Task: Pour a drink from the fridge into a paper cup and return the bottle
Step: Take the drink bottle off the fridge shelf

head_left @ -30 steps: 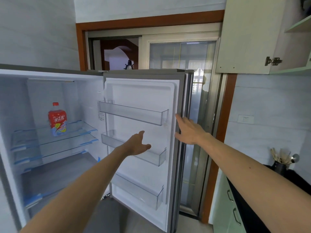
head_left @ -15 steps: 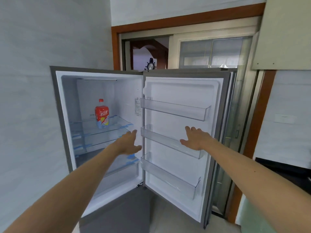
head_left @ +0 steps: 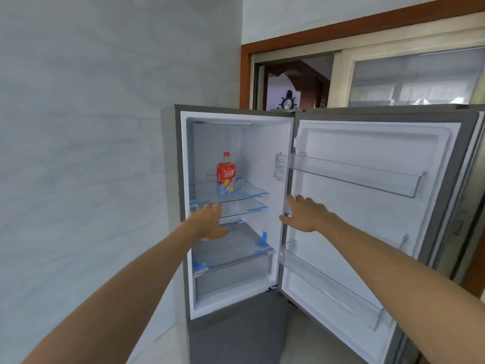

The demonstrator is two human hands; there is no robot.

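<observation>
A pale tiled wall (head_left: 78,153) fills the left side. Next is an open fridge (head_left: 262,153) with glass shelves. The left hand (head_left: 210,222) reaches into it, fingers straight and loosely spread, holding nothing, level with the second shelf's front edge. At about 12 o'clock from that hand, a red-capped drink bottle (head_left: 226,176) stands upright on the top shelf (head_left: 252,191), apart from the hand. At 3 o'clock, the right hand (head_left: 305,214) is flat, wide and empty by the hinge side of the open door (head_left: 380,143); contact cannot be told. No paper cup is in view. A low reach could strike the shelf edge or topple the bottle, and a chilled bottle might slip from one hand.
</observation>
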